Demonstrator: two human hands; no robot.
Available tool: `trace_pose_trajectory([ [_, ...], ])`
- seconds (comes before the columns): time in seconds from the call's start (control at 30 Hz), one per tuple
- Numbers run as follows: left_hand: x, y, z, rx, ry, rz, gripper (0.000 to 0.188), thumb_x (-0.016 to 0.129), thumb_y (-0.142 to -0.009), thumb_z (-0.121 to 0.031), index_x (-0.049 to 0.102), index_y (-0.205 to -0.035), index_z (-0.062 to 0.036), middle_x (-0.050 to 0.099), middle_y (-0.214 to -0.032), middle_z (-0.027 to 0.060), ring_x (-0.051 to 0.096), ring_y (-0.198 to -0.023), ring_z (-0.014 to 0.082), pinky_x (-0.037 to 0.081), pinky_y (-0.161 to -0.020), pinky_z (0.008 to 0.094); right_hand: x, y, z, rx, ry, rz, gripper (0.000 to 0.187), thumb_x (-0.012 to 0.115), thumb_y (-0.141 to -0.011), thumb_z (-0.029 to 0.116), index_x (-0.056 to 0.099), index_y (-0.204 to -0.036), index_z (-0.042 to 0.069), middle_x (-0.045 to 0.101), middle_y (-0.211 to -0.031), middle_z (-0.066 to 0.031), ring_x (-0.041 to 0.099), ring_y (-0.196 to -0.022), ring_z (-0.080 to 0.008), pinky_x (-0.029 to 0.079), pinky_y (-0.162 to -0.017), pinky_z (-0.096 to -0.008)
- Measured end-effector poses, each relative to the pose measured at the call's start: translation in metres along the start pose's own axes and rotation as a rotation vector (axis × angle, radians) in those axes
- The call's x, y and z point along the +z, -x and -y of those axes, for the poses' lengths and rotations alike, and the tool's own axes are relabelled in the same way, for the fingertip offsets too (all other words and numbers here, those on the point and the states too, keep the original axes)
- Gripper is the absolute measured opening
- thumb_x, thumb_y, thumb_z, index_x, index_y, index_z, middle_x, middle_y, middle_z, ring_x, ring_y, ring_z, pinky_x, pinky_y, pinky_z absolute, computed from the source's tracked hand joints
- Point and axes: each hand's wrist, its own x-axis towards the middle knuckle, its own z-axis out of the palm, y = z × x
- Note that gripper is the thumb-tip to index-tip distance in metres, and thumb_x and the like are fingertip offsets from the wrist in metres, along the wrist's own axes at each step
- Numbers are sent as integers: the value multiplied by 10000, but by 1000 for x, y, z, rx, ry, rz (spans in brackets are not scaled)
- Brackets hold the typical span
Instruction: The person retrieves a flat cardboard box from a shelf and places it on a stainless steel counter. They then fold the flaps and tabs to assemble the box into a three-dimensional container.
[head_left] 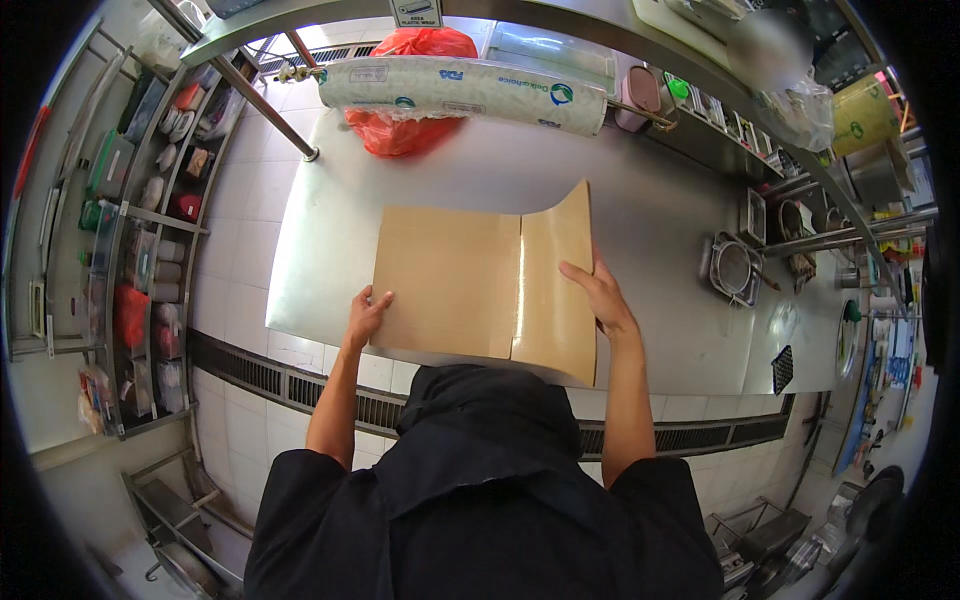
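A flat tan cardboard piece [450, 270] lies over the front edge of the steel table [670, 180], close to my body. A crease runs across it toward the right, and the panel beyond that crease bends upward, with a shiny surface. My left hand [369, 315] pinches its left edge near the lower corner, thumb on top. At the right edge my right hand [600, 292] grips the raised panel, thumb on the near face and the other fingers behind it, mostly hidden.
A large plastic wrap roll [460, 90] hangs across the back on a rod, before a red plastic bag [400, 135]. Strainers [735, 268] and a small black grid-like item [782, 369] lie on the table's right. Loaded shelves [165, 230] stand at left.
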Motion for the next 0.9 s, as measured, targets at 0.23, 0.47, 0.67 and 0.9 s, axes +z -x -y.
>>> trace_pose_trajectory([
  [0.23,-1,-3,4,49,-28,13,361,720,-951,-230,637,-1182,35,735,-997,115,704,-825,165,575,-718,312,76,-40,-75,-164,656,-319,924,604,-953,534,146,-1618,86,86,-1660,-277,61,-1538,-455,100,-1229,-546],
  [0.47,-2,-2,1,20,-17,7,353,724,-951,-232,653,-1156,47,743,-965,121,708,-816,161,572,-705,304,173,-55,-65,-57,974,-217,852,387,-1002,646,170,-1617,99,73,-1652,-295,73,-1518,-510,92,-1170,-700],
  [0.67,-2,-1,-1,47,-22,2,322,734,-944,-245,669,-1111,23,725,-891,77,652,-744,119,533,-662,292,172,-61,-96,-233,1004,-40,645,418,-1037,483,371,-1555,101,194,-1642,-248,170,-1517,-445,141,-1196,-645],
  [0.9,-1,-1,3,50,-22,-18,297,724,-947,-237,672,-1098,13,721,-872,68,640,-738,114,519,-662,296,141,-73,-120,-443,1230,6,571,505,-1003,420,467,-1510,162,282,-1621,-203,216,-1513,-388,163,-1226,-573],
])
